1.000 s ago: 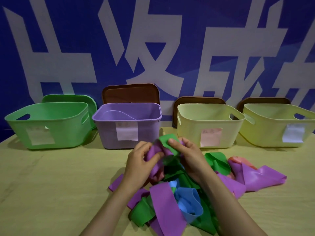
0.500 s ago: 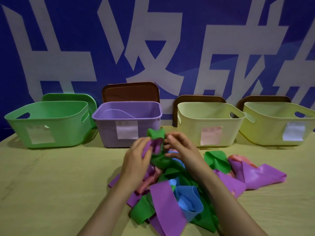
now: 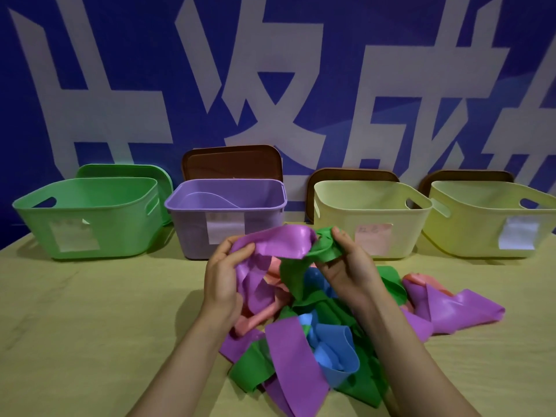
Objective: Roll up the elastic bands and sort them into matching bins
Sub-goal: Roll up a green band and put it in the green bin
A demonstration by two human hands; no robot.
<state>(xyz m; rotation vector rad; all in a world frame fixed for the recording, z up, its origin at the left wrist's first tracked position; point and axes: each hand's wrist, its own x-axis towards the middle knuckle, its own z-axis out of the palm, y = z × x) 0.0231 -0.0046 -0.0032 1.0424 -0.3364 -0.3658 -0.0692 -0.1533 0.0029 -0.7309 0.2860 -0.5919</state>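
a purple band (image 3: 276, 245) is gripped by the left hand (image 3: 224, 275), a green band (image 3: 323, 251) pinched by the right hand (image 3: 346, 263), apparently to untangle them above mid-bench.

Mid-frame, the left hand (image 3: 222, 278) grips a wide purple elastic band (image 3: 279, 245) and the right hand (image 3: 346, 263) pinches a crumpled green elastic band (image 3: 326, 248) touching it, above a loose heap of purple, green, blue and pink bands (image 3: 288, 365) on the yellowish table (image 3: 75, 326). Across the back stand a green plastic bin (image 3: 90, 218), purple plastic bin (image 3: 186, 224), cream plastic bin (image 3: 340, 224) and yellow-green plastic bin (image 3: 469, 227)
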